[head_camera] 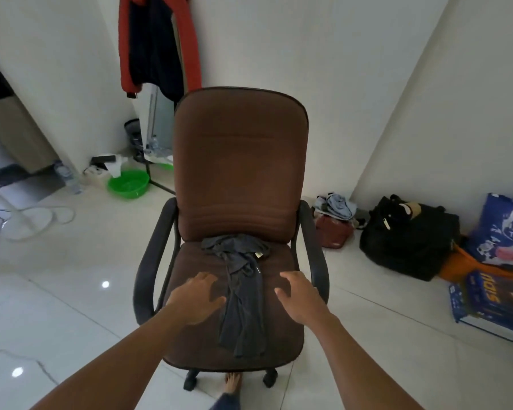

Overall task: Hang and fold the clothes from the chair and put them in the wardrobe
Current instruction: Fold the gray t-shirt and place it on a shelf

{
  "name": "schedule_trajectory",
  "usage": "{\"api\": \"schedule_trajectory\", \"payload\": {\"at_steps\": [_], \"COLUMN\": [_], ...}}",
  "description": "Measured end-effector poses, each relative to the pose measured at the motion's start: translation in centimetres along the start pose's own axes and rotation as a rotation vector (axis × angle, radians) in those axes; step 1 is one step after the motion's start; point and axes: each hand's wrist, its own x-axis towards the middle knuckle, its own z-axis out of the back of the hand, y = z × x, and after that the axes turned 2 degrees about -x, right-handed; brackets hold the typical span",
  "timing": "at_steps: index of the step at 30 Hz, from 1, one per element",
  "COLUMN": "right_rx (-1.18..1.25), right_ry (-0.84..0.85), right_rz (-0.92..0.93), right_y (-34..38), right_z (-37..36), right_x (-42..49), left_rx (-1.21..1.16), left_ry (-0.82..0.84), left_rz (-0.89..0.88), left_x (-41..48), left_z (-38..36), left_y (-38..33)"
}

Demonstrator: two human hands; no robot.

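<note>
Two hands are extended over the seat of the brown chair, and neither one holds anything.

1. Your left hand is palm down with the fingers spread and nearly straight. It sits over the left half of the seat, just beside the dark grey garment. The thumb lies close to the cloth's left edge; you cannot tell from this view whether it touches.
2. Your right hand is also palm down, with the fingers spread and loosely bent at the tips. It is over the right half of the seat, near the garment but apart from it.
3. The garment lies between your hands. It is bunched at the rear of the seat against the backrest and runs forward in a narrow strip towards the front edge. A small tag shows near the bunched end.
4. The black armrests flank both hands.

Around the chair: a red and dark jacket hangs on the wall behind it, a green basin stands on the floor to the left, and a black bag rests against the right wall.
</note>
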Motion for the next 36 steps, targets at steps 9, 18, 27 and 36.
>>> {"api": "schedule_trajectory", "payload": {"at_steps": [9,18,27,36], "right_rx": [-0.173,-0.324,-0.525,-0.023], "right_ry": [0.242,0.342,0.475,0.013], "right_rz": [-0.074,0.029,0.220,0.153], "right_y": [-4.2,-9.0,-11.3,-8.3], "right_z": [-6.2,-12.4,-12.9,-9.0], "right_x": [20.4,34.0,39.7,38.0], "left_rx": [0.044,0.260,0.340,-0.186], "left_ry": [0.195,0.265,0.308,-0.013], "left_rz": [-0.010,-0.155,-0.306,-0.273], "left_x": [20.8,36.0,41.4,40.0], "left_z": [-4.2,-10.9,-14.3,-8.9], "left_y": [3.8,7.9,8.9,7.5]}}
